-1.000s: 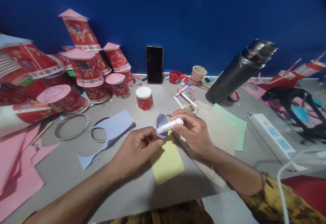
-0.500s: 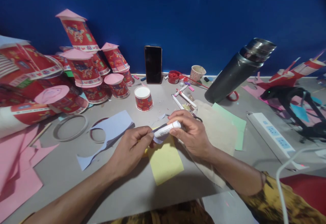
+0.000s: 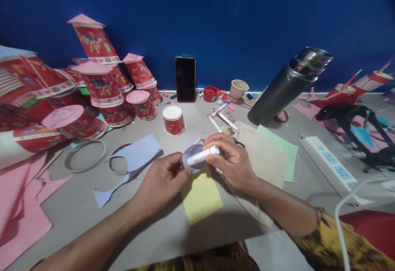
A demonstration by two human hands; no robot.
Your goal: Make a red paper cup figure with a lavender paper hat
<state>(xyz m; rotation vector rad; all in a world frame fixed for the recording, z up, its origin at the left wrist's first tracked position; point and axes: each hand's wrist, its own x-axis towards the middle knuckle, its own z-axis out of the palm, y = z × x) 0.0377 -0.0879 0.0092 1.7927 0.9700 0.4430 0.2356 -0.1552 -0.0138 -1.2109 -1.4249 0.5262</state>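
Between thumb and fingers, my left hand (image 3: pixel 166 180) pinches the edge of a small rounded lilac paper piece (image 3: pixel 189 154). My right hand (image 3: pixel 231 160) grips a white glue stick (image 3: pixel 203 155), whose left end lies over the lilac paper. Beneath both hands is a yellow paper sheet (image 3: pixel 202 201) on the grey table. A lilac sheet with a curved cut-out (image 3: pixel 143 151) rests left of my left hand. Beyond the hands stands a short red cup with a white top (image 3: pixel 174 121).
Pink-roofed red cups (image 3: pixel 101 86) are stacked at the left. A phone (image 3: pixel 185 79) leans on the blue wall. Markers (image 3: pixel 226 119), a tilted dark bottle (image 3: pixel 284 88), a beige cloth (image 3: pixel 262 160), green paper (image 3: pixel 286 151) and a power strip (image 3: pixel 328 164) occupy the right.
The lilac paper piece has turned so that its rounded face shows more. My left fingers have shifted slightly around its edge, while my right hand and the glue stick stay nearly in place.
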